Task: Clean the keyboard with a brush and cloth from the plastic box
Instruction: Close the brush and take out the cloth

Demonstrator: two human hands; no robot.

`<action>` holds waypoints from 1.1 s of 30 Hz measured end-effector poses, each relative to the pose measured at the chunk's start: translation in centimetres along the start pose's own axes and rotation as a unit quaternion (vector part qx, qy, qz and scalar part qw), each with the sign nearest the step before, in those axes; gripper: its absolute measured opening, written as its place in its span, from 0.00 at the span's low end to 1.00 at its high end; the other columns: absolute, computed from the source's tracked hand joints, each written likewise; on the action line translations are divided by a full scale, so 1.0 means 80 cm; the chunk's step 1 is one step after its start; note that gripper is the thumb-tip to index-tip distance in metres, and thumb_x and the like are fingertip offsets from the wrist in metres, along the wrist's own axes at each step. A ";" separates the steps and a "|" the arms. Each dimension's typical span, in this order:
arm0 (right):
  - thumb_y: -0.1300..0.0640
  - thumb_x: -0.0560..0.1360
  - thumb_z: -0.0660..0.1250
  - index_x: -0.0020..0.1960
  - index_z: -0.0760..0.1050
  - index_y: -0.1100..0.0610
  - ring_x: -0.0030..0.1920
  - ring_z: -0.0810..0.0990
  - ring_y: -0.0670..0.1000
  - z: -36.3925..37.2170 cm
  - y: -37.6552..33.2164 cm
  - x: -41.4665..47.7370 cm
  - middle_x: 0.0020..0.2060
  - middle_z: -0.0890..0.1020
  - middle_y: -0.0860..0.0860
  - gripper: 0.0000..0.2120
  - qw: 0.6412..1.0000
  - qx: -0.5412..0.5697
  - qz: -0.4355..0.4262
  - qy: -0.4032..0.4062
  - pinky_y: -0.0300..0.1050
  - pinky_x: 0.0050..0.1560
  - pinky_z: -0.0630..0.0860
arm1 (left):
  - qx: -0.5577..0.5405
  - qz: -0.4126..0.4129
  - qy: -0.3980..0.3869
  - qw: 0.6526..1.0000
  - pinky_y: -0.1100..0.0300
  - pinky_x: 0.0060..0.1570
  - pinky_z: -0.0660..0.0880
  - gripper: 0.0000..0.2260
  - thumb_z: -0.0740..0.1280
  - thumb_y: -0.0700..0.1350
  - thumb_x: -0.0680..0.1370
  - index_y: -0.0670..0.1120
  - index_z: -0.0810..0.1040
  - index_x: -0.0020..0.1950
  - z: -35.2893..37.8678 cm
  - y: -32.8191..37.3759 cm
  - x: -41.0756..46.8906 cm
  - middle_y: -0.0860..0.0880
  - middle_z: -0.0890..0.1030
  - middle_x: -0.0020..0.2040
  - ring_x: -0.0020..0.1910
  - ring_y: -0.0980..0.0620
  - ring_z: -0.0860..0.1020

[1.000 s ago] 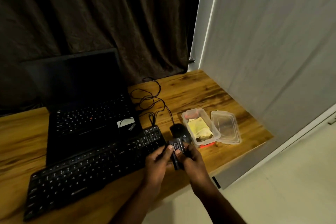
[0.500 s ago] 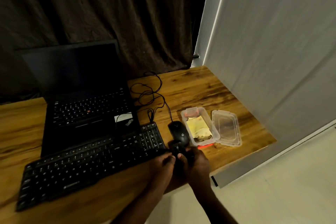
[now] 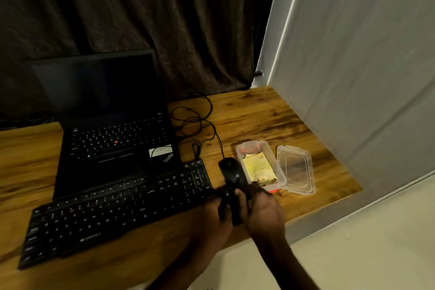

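The orange-brown wooden desk top [image 3: 270, 115] shows strong dark grain with a soft sheen. On it at centre right, the clear plastic box [image 3: 279, 172] and its clear plastic lid [image 3: 297, 170] look thin and glossy; a yellow cloth [image 3: 256, 166] lies inside. The black plastic keyboard [image 3: 113, 214], black mouse [image 3: 231, 173] and black laptop [image 3: 110, 139] look matt. The dark brown curtain [image 3: 141, 19] across the top is crumpled fabric.

A long black keyboard [image 3: 117, 214] lies flat at the near left. To its right, the clear plastic box [image 3: 279, 173] stands open, holding a yellow cloth [image 3: 256, 166].
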State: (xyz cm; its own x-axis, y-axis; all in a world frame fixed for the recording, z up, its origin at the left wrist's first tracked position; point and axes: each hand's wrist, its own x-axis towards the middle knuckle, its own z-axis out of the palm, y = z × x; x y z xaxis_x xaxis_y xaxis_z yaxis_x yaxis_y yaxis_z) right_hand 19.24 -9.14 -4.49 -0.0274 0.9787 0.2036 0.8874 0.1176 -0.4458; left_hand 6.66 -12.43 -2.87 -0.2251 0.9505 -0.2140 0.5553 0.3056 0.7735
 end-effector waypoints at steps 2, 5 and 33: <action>0.41 0.80 0.56 0.47 0.76 0.47 0.35 0.78 0.45 -0.025 0.005 0.033 0.36 0.80 0.45 0.14 1.000 0.001 -0.002 0.014 0.39 0.36 0.76 | 0.059 0.042 0.033 0.997 0.55 0.62 0.73 0.22 0.54 0.55 0.80 0.49 0.76 0.68 -0.005 0.002 0.005 0.49 0.77 0.65 0.63 0.50 0.75; 0.50 0.79 0.62 0.52 0.76 0.50 0.45 0.80 0.50 -0.046 0.029 0.086 0.43 0.81 0.49 0.06 0.996 -0.086 -0.023 0.017 0.44 0.44 0.78 | 0.119 0.139 0.017 0.983 0.58 0.70 0.63 0.27 0.48 0.57 0.79 0.51 0.73 0.72 -0.007 0.012 0.019 0.53 0.71 0.73 0.72 0.53 0.66; 0.46 0.74 0.53 0.65 0.78 0.48 0.67 0.73 0.55 -0.070 0.019 0.132 0.65 0.78 0.50 0.24 0.981 -0.072 -0.181 -0.022 0.57 0.67 0.69 | -0.280 0.033 -0.018 0.959 0.62 0.53 0.79 0.09 0.64 0.56 0.81 0.60 0.77 0.60 -0.010 0.053 0.057 0.55 0.82 0.57 0.56 0.55 0.81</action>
State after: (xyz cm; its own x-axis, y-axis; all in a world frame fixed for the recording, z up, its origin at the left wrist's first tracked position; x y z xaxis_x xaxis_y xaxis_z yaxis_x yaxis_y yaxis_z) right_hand 22.86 0.43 1.91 -0.3695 0.8840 0.2865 0.8716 0.4365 -0.2229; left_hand 7.33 -6.88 -0.06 -0.1709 0.9712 -0.1662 0.0479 0.1767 0.9831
